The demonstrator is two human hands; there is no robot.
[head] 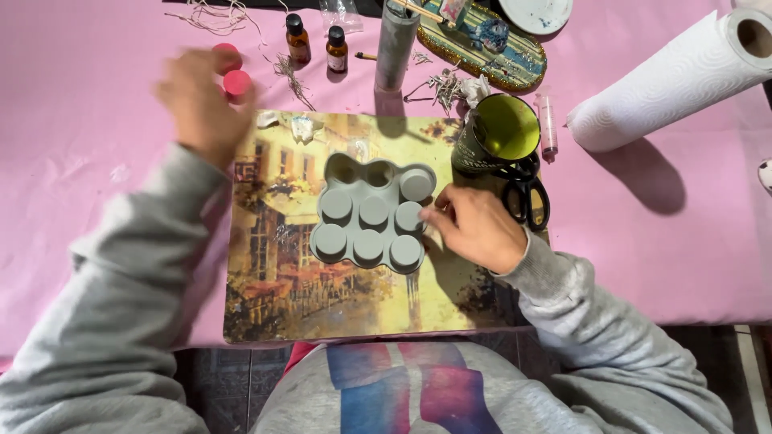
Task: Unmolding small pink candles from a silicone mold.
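A grey silicone mould (371, 215) with round cavities lies on a painted street-scene placemat (338, 297). Several cavities hold grey discs; two at the top are hollow. My right hand (474, 227) rests at the mould's right edge, fingertips pinching or touching its rim. My left hand (201, 104) is blurred at the upper left, reaching over two small pink round lids or pots (236, 80); I cannot tell if it holds one.
Two brown dropper bottles (318, 44), a grey tube (396, 44), a green-lined mug (497, 133), black scissors (527, 193), a syringe (548, 124), a paper towel roll (675, 76) and a glittery board (482, 40) sit on the pink tablecloth (80, 120).
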